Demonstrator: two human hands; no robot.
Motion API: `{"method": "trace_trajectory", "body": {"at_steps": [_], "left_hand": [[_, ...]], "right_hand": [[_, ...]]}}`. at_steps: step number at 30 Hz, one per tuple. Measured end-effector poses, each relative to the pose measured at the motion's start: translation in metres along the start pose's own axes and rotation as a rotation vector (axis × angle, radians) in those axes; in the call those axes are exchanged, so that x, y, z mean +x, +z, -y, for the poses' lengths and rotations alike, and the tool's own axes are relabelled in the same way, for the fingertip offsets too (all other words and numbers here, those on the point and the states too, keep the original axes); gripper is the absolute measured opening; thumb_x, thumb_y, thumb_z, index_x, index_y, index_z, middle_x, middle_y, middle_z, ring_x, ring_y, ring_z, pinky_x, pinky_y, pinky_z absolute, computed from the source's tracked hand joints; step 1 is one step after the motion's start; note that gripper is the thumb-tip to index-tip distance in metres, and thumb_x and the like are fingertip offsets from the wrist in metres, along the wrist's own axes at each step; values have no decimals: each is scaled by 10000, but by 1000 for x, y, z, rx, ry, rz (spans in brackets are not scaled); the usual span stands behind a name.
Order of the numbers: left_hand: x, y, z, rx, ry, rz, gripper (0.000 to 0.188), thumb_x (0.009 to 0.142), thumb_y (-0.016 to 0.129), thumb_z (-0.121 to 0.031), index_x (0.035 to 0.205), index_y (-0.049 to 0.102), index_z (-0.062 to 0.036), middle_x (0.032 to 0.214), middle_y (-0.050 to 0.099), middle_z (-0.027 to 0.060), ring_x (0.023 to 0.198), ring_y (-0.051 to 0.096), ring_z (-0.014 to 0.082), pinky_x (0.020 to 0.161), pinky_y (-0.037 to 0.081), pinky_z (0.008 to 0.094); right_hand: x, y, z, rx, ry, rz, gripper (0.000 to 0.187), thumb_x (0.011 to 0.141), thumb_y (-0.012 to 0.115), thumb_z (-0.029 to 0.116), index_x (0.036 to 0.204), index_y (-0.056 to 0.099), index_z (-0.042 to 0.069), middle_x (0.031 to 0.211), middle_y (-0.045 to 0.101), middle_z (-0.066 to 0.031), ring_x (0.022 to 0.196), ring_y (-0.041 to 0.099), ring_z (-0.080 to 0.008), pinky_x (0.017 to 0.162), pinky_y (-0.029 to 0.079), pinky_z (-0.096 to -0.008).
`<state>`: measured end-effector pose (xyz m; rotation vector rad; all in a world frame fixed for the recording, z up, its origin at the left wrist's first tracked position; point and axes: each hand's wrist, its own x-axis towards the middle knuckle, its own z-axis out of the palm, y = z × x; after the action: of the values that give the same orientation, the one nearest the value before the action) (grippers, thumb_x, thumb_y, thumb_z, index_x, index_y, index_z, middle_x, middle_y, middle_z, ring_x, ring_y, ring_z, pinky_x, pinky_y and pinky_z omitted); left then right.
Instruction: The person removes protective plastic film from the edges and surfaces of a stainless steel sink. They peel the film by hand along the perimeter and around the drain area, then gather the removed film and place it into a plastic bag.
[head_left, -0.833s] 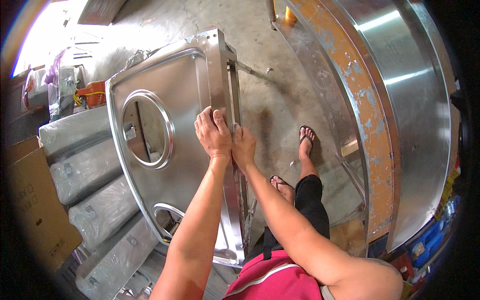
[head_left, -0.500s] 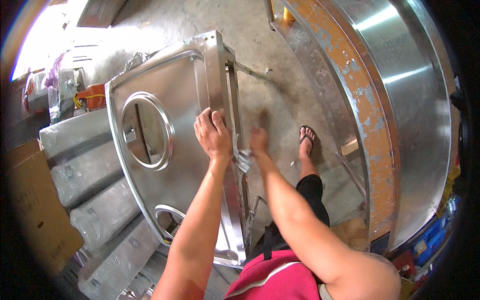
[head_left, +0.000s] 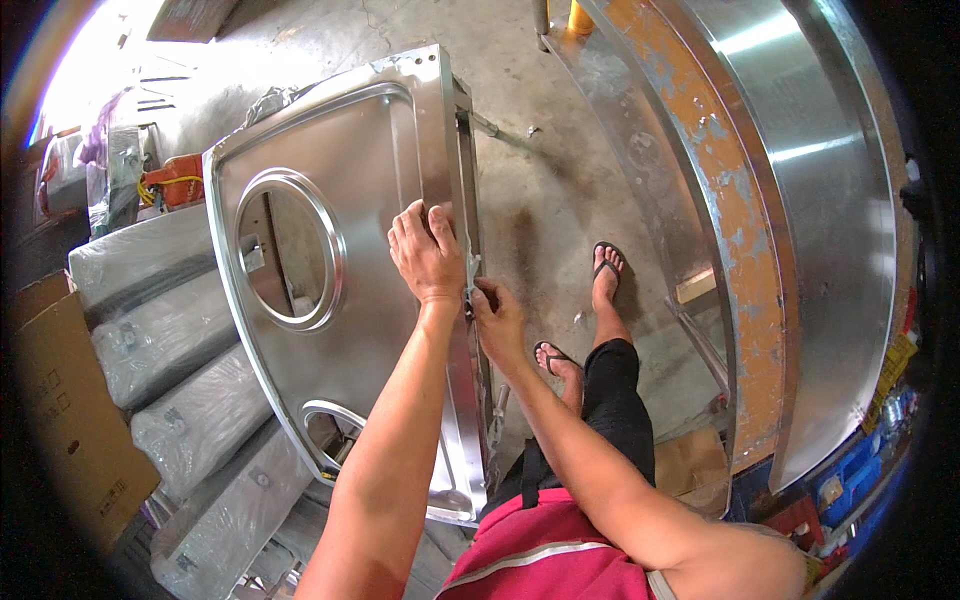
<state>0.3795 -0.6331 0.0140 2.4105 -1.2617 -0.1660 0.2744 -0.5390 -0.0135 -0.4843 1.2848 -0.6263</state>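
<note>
A large stainless steel panel (head_left: 368, 270) stands before me, with a raised rim, a round opening with a ringed collar (head_left: 338, 262) and a second one, partly hidden by my left forearm. My left hand (head_left: 430, 262) lies on its right-hand edge, palm down, with the fingers stretched out. Just beside it, my right hand (head_left: 500, 322) is at the panel's folded side, thumb and fingers pinched together. A pale scrap of film (head_left: 473, 268) shows at the edge by these fingertips; what they grip is too small to make out.
Several plastic-wrapped grey bundles (head_left: 195, 350) and a cardboard box (head_left: 80, 420) stand left of the panel. Along the right runs a long bench with an orange, peeling edge (head_left: 735, 215) and a curved steel sheet (head_left: 830, 200). My sandalled feet (head_left: 606, 275) are on the concrete floor.
My right hand has come back left to the panel's edge and closed there; before, it was blurred, out over the floor. The dangling film has shifted. My left hand stays on the panel.
</note>
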Motion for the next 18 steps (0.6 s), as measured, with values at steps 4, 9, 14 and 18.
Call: {"method": "trace_trajectory", "body": {"at_steps": [4, 9, 14, 18], "left_hand": [[-1, 0, 0, 9, 2, -7, 461, 1043, 449, -429, 1232, 605, -39, 1168, 634, 160, 1139, 558, 377, 1006, 418, 486], [0, 1, -1, 18, -4, -3, 498, 1064, 415, -454, 1212, 610, -20, 1176, 627, 186, 1147, 549, 385, 1023, 408, 481], [-1, -1, -3, 14, -4, -11, 508, 1066, 413, -467, 1203, 608, -18, 1170, 628, 189, 1142, 553, 386, 1021, 409, 481], [-1, 0, -2, 33, 7, -13, 506, 1071, 403, -465, 1201, 606, -21, 1163, 628, 186, 1140, 555, 381, 1019, 408, 475]], "right_hand": [[2, 9, -3, -87, 17, -158, 329, 966, 668, 147, 1244, 633, -24, 930, 691, -129, 815, 673, -242, 745, 529, -382], [3, 8, -3, -420, -146, -217, 279, 971, 594, 148, 1166, 617, -50, 972, 676, -255, 905, 661, -412, 819, 505, -475], [4, 24, -1, -258, -198, -289, 275, 1036, 496, 210, 1067, 590, -46, 949, 636, -267, 905, 616, -403, 808, 469, -491], [23, 29, 1, -175, -200, -291, 370, 1071, 498, 318, 1023, 595, -35, 901, 631, -257, 833, 604, -383, 769, 465, -480]]}}
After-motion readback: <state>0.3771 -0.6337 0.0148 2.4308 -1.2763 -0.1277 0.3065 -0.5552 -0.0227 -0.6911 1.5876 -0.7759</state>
